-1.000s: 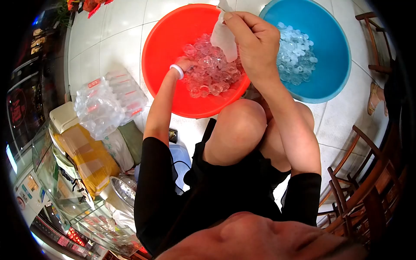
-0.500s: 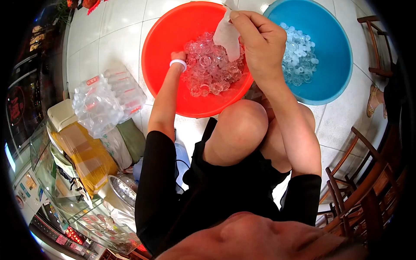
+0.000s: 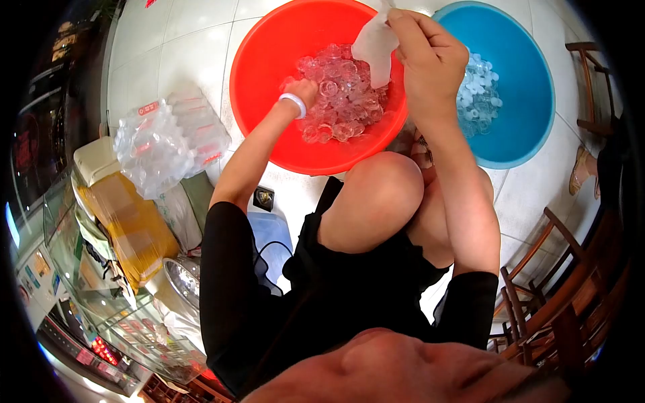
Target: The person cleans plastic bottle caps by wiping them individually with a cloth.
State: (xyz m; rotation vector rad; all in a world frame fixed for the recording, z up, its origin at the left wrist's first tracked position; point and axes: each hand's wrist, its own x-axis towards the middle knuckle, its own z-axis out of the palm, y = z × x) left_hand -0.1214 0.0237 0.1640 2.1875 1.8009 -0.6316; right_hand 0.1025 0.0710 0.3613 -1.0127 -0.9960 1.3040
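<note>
My left hand (image 3: pixel 301 92), with a white band at the wrist, is inside the red basin (image 3: pixel 259 87), at the left edge of a pile of clear round pieces (image 3: pixel 339 97). Its fingers are curled, and what they hold, if anything, is hidden. My right hand (image 3: pixel 430 60) is raised over the basin's right side, pinching the top of a thin whitish translucent sheet (image 3: pixel 375 50) that hangs above the pile. To the right, a blue basin (image 3: pixel 527 101) holds clear pieces and white caps (image 3: pixel 480 84).
Clear plastic packs (image 3: pixel 164 144) lie on the tiled floor at left, beside a yellow taped parcel (image 3: pixel 131 225) and a glass case. A pale blue container (image 3: pixel 270 242) is near my left elbow. Wooden chairs (image 3: pixel 547 269) and another person's foot (image 3: pixel 579 171) are at right.
The view has shifted, so the basins appear displaced. My left hand moved from the pile to the basin's bare left part, then back to the pile's edge. My right hand still pinches the sheet.
</note>
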